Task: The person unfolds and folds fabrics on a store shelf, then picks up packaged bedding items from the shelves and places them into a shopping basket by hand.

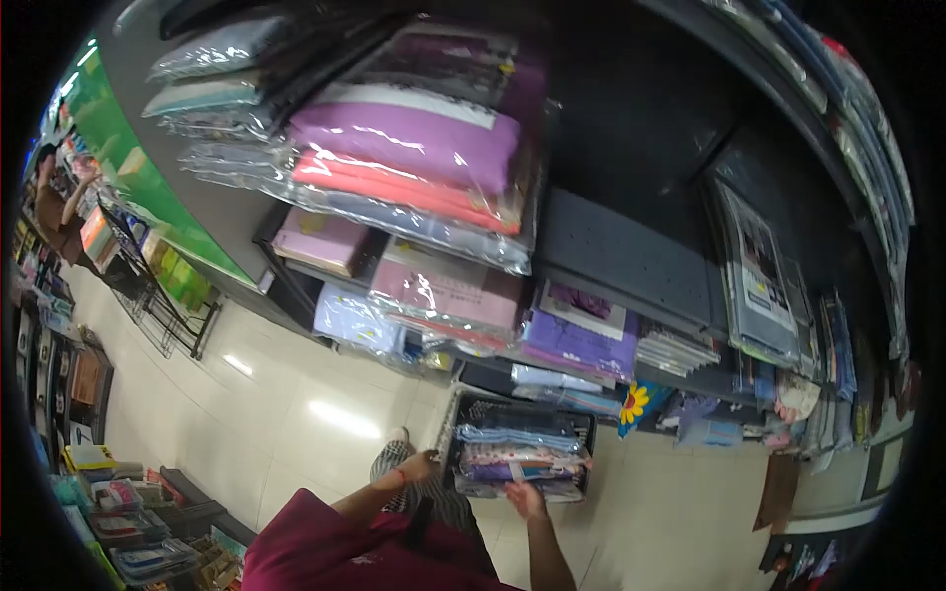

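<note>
A dark plastic basket (588, 433) is in front of me, low in the view. Inside it stand several packs of folded fabric (522, 455) in clear plastic, blue, floral and purple. My left hand (424, 466) is at the basket's left edge, its fingers closed on the rim as far as I can see. On the near side of the packs, my right hand (527, 500) touches them with thumb and fingers apart. Its fingertips lie by a small white label on a purple pack.
Above the basket, a dark shelf (621, 256) carries plastic-wrapped textiles, including a purple pack (404, 143). A black wire rack (168, 295) and another person (59, 202) are at the left. Stacked goods (138, 532) fill the lower left, beside the tiled floor (296, 424).
</note>
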Tool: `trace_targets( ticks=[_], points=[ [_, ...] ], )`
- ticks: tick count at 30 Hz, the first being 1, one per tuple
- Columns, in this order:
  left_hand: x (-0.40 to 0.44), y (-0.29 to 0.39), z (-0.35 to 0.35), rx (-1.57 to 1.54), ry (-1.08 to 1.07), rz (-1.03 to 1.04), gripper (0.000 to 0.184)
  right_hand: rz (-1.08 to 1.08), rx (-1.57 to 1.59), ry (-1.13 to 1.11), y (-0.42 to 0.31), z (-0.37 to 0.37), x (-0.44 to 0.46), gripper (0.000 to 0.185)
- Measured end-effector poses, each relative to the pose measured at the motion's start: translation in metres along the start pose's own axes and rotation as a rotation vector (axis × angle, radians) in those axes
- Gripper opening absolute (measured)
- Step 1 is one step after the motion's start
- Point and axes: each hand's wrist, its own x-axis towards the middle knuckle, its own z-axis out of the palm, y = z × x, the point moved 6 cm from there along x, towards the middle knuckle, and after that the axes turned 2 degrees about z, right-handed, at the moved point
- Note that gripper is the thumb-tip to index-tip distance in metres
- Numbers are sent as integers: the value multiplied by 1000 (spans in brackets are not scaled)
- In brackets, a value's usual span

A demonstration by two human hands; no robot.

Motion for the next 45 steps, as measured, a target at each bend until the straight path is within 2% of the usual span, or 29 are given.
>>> trace_targets(
  ticks=[1,2,3,4,5,7,9,10,12,13,15,16,17,18,20,21,23,24,27,28,31,35,37,40,43,44,45],
  points=[
    [-12,-8,-4,-48,5,-76,48,62,59,-176,32,-16,25,27],
    [-24,-19,-6,-96,14,-152,48,87,250,-217,46,-10,19,27],
    [-26,-29,-12,-17,31,-139,48,114,263,-332,54,2,20,28],
    [-28,-20,-28,-81,21,-105,48,98,318,-200,57,9,11,29],
    [-37,13,-62,-238,103,-204,47,178,412,-232,60,20,10,27],
    [-32,18,-84,-284,55,-223,45,173,352,-351,54,42,15,25],
    [-24,71,-134,-333,-63,-347,34,15,249,-226,-7,107,-26,24],
    [-9,65,-136,-116,-118,-220,41,-117,100,-352,-22,119,-6,26],
    [3,100,-170,215,-232,-121,41,-270,166,-458,-119,209,-77,37],
    [9,115,-187,379,-280,-68,42,-397,179,-471,-163,248,-108,35],
    [20,128,-216,342,-230,45,42,-500,278,-536,-241,309,-153,44],
    [24,131,-228,324,-201,102,42,-713,211,-630,-277,345,-193,45],
    [25,130,-236,293,-213,130,42,-893,89,-593,-306,369,-212,48],
    [27,128,-245,265,-225,159,42,-1070,-86,-405,-325,407,-248,51],
    [27,127,-261,228,-264,191,42,-1140,-257,-180,-352,452,-268,51],
    [24,127,-267,188,-267,208,42,-1111,-282,-148,-362,465,-265,50],
    [17,123,-279,113,-278,236,42,-1053,-320,-84,-379,477,-254,49],
    [13,122,-283,127,-285,269,40,-1065,-237,-78,-384,479,-251,43],
    [3,109,-283,-134,-281,311,39,-818,-15,-375,-395,484,-231,35],
    [-1,107,-285,-229,-316,250,37,-843,-52,-170,-395,487,-234,28],
    [-2,111,-279,-510,-428,278,35,-849,-332,-231,-400,490,-232,29],
    [1,127,-280,-535,-450,367,35,-929,-212,-145,-394,495,-244,33],
    [1,154,-307,-607,-463,417,35,-976,-200,-122,-391,502,-260,37],
    [-2,186,-356,-705,-370,413,38,-1059,-206,-147,-384,500,-294,40],
    [-17,221,-408,-977,-362,416,42,-1134,-46,-7,-371,466,-326,43],
    [-16,227,-417,-992,-386,506,55,-1179,-25,18,-360,451,-327,45],
    [-16,230,-422,-1235,-424,445,54,-1138,-32,34,-339,426,-321,46]
  ],
)
